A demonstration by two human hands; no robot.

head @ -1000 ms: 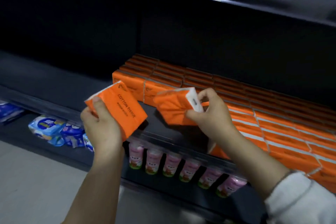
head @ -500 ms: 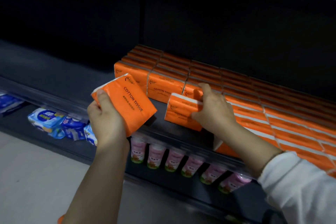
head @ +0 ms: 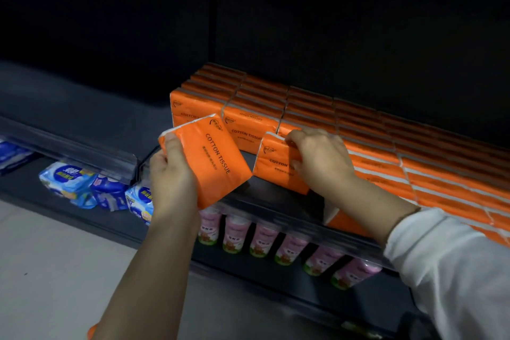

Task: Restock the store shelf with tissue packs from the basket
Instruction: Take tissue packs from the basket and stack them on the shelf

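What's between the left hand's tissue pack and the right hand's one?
Only a narrow wedge of bare dark shelf, in the head view. No other item lies between the left pack in the left hand and the right pack under the right hand.

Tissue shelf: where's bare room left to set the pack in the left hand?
Bare shelf deck left of the stacked orange packs, front rail to back. A narrower strip in front of the stack's left columns, where the right hand holds a tissue pack. Right of that, packed to the front edge.
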